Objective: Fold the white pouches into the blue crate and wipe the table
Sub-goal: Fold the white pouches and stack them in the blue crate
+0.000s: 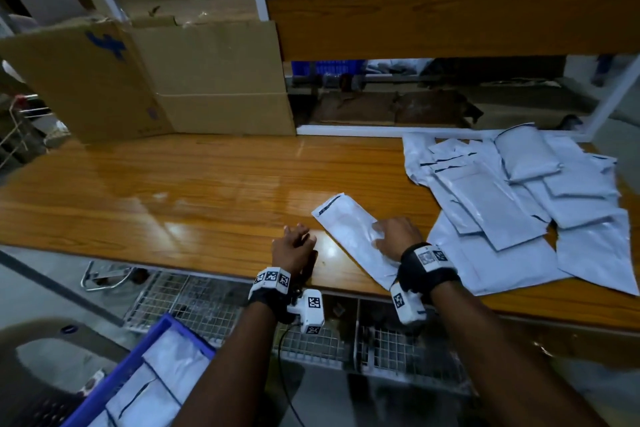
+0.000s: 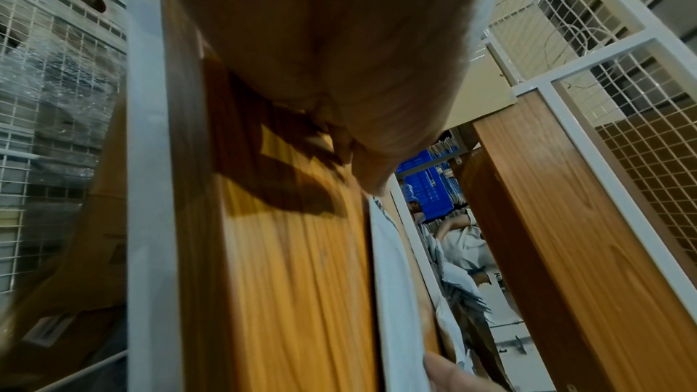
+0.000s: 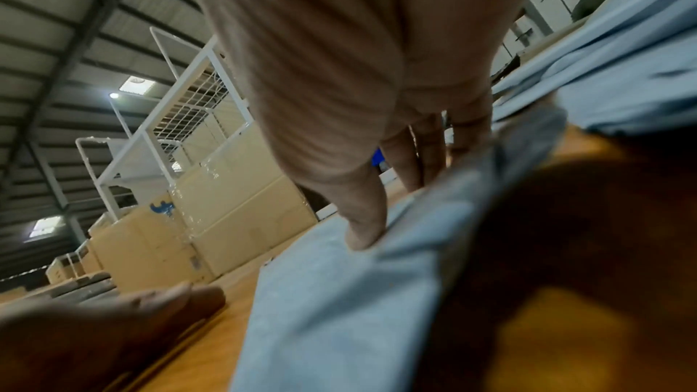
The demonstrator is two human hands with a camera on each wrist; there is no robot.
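Observation:
One long white pouch [image 1: 346, 229] lies slantwise on the wooden table [image 1: 173, 191] near its front edge. My right hand [image 1: 394, 236] presses flat on the pouch's near half, fingers spread; in the right wrist view the fingertips [image 3: 364, 237] push into the pouch [image 3: 339, 294]. My left hand [image 1: 294, 246] rests on the bare table just left of the pouch, fingers loose, holding nothing. A heap of white pouches [image 1: 519, 198] covers the table's right part. The blue crate [image 1: 138, 371], with folded pouches inside, sits low at the front left, below table level.
Cardboard boxes [image 1: 156, 80] stand along the table's back left. A wooden shelf [image 1: 450, 14] in a white frame rises behind the table. Wire-mesh racks [image 1: 207, 302] sit under the front edge. A second blue crate [image 2: 430, 184] shows far behind.

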